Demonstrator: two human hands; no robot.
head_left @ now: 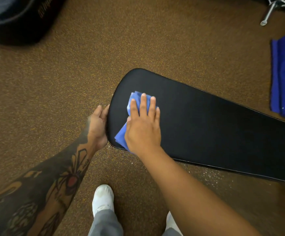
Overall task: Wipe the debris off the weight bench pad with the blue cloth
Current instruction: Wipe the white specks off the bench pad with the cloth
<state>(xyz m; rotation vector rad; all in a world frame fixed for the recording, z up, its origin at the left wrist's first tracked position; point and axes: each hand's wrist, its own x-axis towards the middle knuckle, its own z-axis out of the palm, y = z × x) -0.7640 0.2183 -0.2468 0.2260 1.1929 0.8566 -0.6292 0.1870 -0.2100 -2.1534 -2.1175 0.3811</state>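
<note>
Pressing the blue cloth [120,137] flat near the rounded end of the weight bench pad [206,126], the right hand [143,132] shows a wide, straight-fingered grip, the left hand [97,125] cups loosely at that edge, and the pad looks clean, so wiping seems nearly done.

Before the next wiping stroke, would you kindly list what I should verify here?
1. The blue cloth lies on the bench pad: ok.
2. The right hand presses it with straight fingers: ok.
3. The left hand rests against the pad's rounded end: ok.
4. Debris left on the pad: cannot tell, surface too dark.
5. The floor beside the pad is clean: not ok, white specks lie there.
</note>
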